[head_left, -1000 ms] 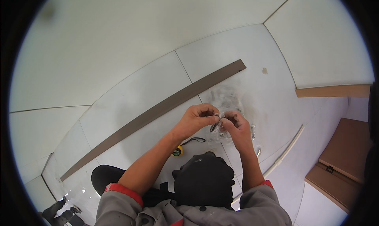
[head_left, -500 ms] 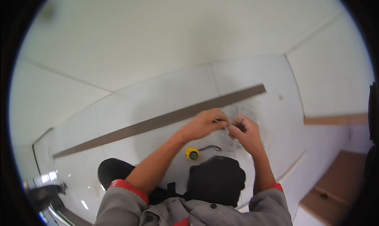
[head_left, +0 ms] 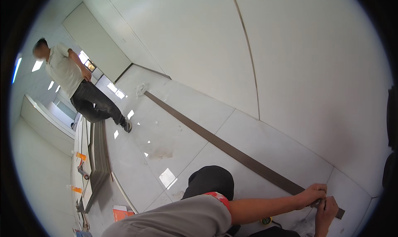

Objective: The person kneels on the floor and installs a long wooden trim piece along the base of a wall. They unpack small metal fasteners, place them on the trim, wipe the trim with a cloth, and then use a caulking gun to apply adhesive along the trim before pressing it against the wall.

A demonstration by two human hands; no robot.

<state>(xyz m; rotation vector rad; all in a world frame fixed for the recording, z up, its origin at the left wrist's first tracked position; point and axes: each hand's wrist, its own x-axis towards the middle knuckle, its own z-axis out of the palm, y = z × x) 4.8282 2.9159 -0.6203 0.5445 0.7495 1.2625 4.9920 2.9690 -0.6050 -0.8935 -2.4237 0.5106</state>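
Bare left hand (head_left: 311, 195) and bare right hand (head_left: 327, 210) meet, probably for steadiness; fingers (head_left: 319, 188) curled, any grip unclear. Glossy pale floor tiles (head_left: 192, 154) support the long brown strip (head_left: 232, 151).

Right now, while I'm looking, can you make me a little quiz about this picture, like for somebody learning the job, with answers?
1. True or false: the long, flat brown strip lies on the pale tiled floor.

2. What colour is the short-sleeved shirt on the person in dark trousers across the room?
A) Red
B) Whitish
C) Black

3. Fill in the blank: the left hand and the right hand are held close ____, near one end of the strip in this view.

Key: 1. True. 2. B. 3. Together.
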